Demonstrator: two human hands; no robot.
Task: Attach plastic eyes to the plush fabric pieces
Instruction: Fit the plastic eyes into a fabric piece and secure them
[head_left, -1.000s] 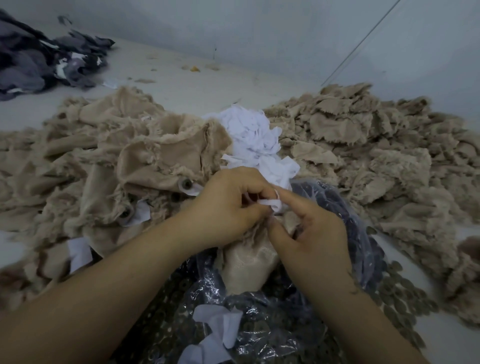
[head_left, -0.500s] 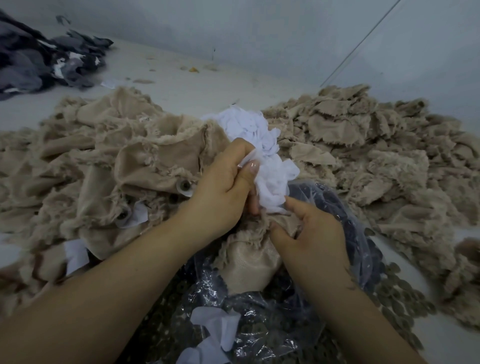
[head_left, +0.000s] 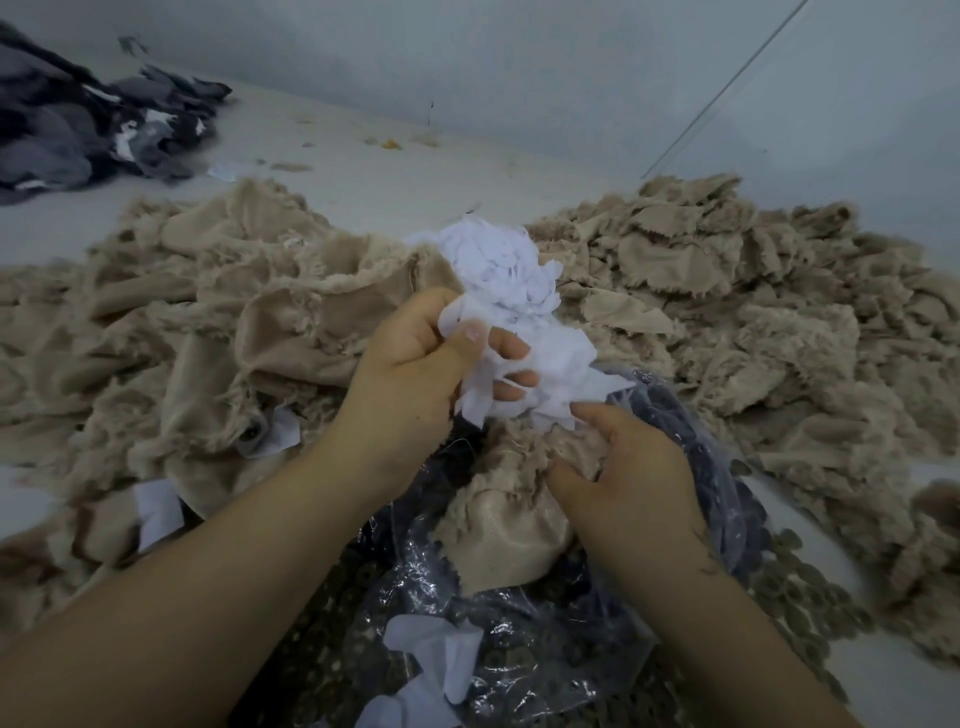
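1. At frame centre the left hand (head_left: 415, 364) grips a wad of white backing scraps (head_left: 519, 332); peel off one only.
2. The right hand (head_left: 628, 467), fingers curled, pinches the plush piece (head_left: 514, 519) over the clear bag (head_left: 519, 639); hold its hole upward.
3. No plastic eye visible yet.

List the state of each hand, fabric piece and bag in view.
left hand: gripping white scraps
right hand: holding beige plush piece
beige plush piece: crumpled, on plastic bag
plastic bag: open, dark parts inside
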